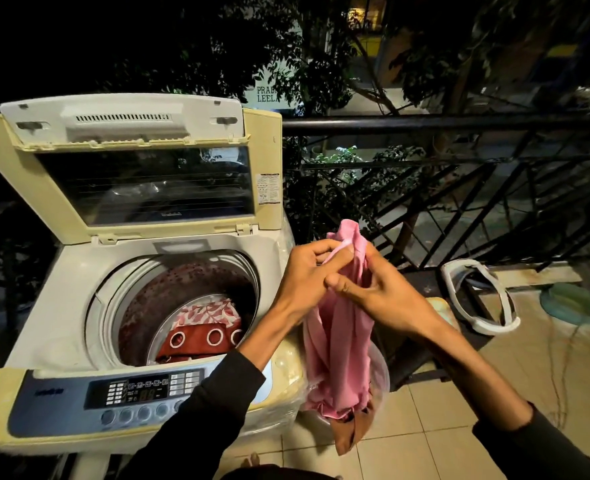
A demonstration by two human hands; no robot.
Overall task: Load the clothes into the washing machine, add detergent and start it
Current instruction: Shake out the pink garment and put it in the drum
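Beside the washing machine [78,306], to its right, a pink garment [338,341] hung lengthwise, top bunched upward, tail drooping toward a brown cloth [352,431]. Both hands pinched its upper end, the left hand [307,275] nearer the open drum [137,306], the right hand [383,292] on the far side. Leftward and lower lay a red curtain [196,341] already loaded under the raised lid [141,161].

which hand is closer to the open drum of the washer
Left. The left hand grips the pink cloth just right of the drum; the right hand grips it farther right.
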